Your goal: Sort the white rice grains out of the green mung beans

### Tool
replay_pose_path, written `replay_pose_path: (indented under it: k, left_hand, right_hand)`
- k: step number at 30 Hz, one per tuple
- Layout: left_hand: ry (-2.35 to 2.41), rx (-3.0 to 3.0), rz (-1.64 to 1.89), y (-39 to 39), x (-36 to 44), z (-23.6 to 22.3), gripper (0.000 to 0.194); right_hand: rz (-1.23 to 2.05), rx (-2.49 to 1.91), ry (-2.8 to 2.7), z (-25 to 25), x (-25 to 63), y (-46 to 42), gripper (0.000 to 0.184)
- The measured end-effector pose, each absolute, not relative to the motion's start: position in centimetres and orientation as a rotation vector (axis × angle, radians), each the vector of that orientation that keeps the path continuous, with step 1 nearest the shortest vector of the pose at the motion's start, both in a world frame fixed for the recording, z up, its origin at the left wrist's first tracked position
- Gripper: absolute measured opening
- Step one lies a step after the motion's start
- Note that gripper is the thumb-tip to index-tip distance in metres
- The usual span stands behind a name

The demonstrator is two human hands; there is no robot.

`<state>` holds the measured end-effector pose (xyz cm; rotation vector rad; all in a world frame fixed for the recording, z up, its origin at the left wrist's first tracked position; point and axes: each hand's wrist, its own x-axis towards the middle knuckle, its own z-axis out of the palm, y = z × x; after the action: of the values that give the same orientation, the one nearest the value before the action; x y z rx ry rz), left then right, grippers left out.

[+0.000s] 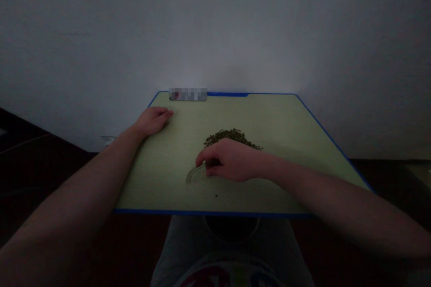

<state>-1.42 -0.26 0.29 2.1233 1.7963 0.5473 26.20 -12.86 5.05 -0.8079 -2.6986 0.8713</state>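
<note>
Blue trim (215,213) edges the near side of the pale-green table (286,121), and a dark speck (216,196) lies a little beyond it. Next I have my right hand (232,161) by a clear curved rim (190,176) that shows left of the thumb; forefinger and thumb are bent, and I can't tell whether they pinch anything. The pile of dark grains (230,133) sits just behind that hand, partly hidden. Farther off, my left hand (153,121) rests near the left edge, its grip unreadable to me.

Left grip (154,121) loosely curled; right grip (230,159) arched, fingers (203,154) bent
</note>
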Motion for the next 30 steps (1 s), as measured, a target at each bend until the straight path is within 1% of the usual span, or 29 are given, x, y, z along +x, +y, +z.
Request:
replay_pose_path:
  k: [3, 13, 23, 27, 30]
  left_hand:
    - [1.787, 2.149, 0.553, -0.2, -1.4, 0.3, 0.041]
    - [1.788, 2.167, 0.543, -0.3, -1.3, 0.3, 0.041]
    - [1.795, 2.177, 0.522, -0.2, -1.4, 0.3, 0.042]
    - [1.79, 2.182, 0.537, -0.1, -1.4, 0.3, 0.041]
    - [1.793, 2.202, 0.527, -0.1, -1.5, 0.3, 0.041]
  right_hand:
    - [0.873, -0.892, -2.663, 4.6, 27.5, -13.1, 0.026]
    - [1.026, -0.87, -2.753, 4.7, 29.3, -15.1, 0.028]
    - [1.117, -1.013, -2.612, 4.6, 32.0, -17.2, 0.028]
    - [1.061, -1.068, -2.583, 4.7, 33.1, -18.4, 0.026]
    - [0.892, -1.199, -2.489, 4.1, 33.5, -20.1, 0.022]
